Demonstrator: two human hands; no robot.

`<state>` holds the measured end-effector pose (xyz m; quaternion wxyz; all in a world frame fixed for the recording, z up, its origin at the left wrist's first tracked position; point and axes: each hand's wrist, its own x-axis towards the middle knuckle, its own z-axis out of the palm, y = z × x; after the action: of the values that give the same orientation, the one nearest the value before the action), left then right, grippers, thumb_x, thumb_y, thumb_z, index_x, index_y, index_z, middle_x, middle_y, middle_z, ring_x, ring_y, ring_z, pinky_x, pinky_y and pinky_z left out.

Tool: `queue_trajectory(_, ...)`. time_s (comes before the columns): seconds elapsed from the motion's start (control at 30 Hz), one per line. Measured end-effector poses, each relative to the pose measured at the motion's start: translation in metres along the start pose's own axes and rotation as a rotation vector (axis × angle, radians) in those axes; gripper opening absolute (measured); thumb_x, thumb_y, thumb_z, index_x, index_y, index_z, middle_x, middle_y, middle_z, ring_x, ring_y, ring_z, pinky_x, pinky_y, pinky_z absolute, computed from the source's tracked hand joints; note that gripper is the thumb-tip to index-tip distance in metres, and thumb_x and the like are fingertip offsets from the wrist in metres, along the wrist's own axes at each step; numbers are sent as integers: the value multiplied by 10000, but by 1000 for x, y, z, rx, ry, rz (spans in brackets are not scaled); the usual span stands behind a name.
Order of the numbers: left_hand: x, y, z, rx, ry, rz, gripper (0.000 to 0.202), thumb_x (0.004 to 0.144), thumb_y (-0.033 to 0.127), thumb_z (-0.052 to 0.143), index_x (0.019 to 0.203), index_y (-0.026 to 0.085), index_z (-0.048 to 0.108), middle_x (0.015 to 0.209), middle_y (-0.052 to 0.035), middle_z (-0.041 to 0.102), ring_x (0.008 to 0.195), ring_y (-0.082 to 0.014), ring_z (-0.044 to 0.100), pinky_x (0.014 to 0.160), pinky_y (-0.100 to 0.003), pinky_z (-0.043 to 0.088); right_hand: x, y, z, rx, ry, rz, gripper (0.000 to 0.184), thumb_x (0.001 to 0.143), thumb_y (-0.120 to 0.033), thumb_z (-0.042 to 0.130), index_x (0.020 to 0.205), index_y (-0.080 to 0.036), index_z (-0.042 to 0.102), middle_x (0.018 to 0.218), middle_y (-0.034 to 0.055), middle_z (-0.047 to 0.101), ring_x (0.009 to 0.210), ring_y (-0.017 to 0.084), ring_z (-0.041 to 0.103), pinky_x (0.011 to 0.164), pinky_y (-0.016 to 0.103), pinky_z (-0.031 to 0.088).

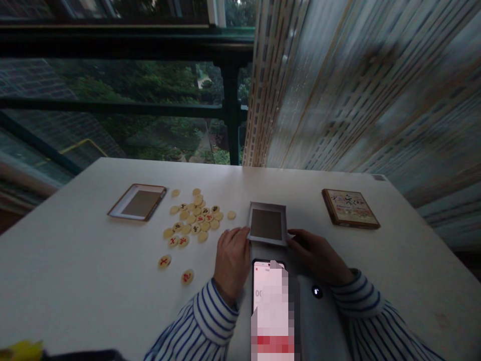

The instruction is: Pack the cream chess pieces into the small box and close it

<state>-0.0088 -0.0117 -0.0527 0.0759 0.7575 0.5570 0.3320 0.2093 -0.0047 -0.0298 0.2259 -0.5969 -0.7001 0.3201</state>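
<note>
A square folded board (267, 223) with a dark centre and pale border lies on the white table (75, 260) right in front of me. My left hand (232, 258) rests at its left edge, fingers curled against the rim. At the board's lower right corner, my right hand (319, 256) pinches the border with its fingertips. A heap of round yellow game pieces (195, 216) with red and black marks sits left of the board; a few lie apart nearer to me.
An open box tray (137, 202) lies at the left, and a box lid with a printed picture (350, 207) at the right. A phone (268, 288) with a lit screen is below my hands. A glass railing and patterned curtain (356, 85) stand behind the table.
</note>
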Motion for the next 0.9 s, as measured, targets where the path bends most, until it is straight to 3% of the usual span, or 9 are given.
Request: queue_trajectory(0.9,-1,1,-1,-3,-15,-17,290,819,107,461,1089,138,562,1038,-88,643,993,-211,559,961,-453,373,0,3,1,-12,-4,-1,308,845,-361,446,1057,-162,548,738,33,655,631,146,592,576,261,445)
